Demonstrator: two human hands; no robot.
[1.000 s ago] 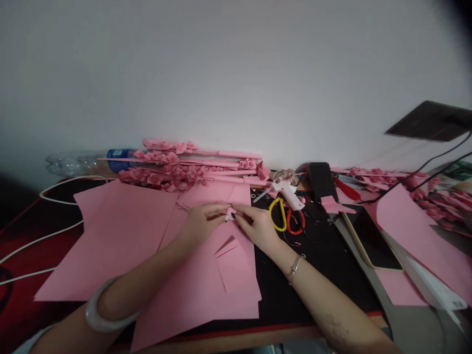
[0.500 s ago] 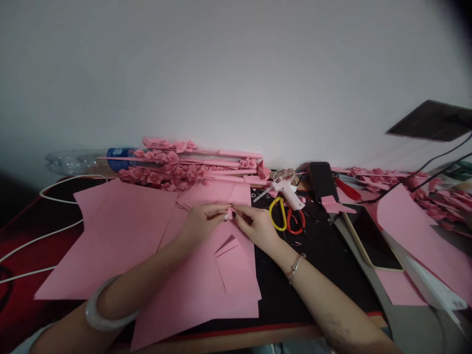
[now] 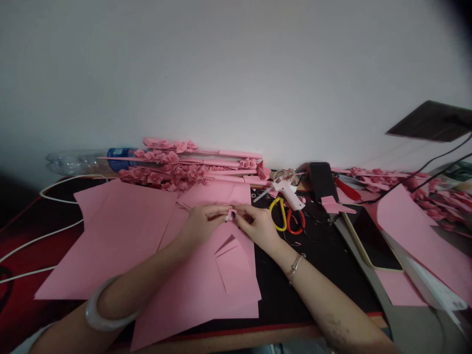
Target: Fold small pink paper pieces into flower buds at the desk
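Observation:
A small folded piece of pink paper [image 3: 230, 215] is pinched between my two hands, above the pink sheets. My left hand [image 3: 204, 220] grips its left side with the fingertips, and my right hand [image 3: 256, 222] grips its right side, the thumb pressed on the front. Fingers cover most of the piece, so its exact shape cannot be made out. Just below my hands, several small cut pink papers [image 3: 234, 265] lie on the large pink sheets [image 3: 191, 295]. To the right of my right hand are scissors [image 3: 279, 215] with one yellow and one red handle.
A white glue gun [image 3: 287, 191] lies behind the scissors. Bunches of pink paper flowers [image 3: 177, 172] rest along the wall by a plastic bottle [image 3: 77, 161]. At right are a phone [image 3: 374, 238], a black box-like object [image 3: 321, 181] and more pink paper [image 3: 416, 233]. White cable [image 3: 55, 191] loops at left.
My hands stay almost in place. The fingers and right thumb have shifted slightly on the small folded paper; everything else looks the same.

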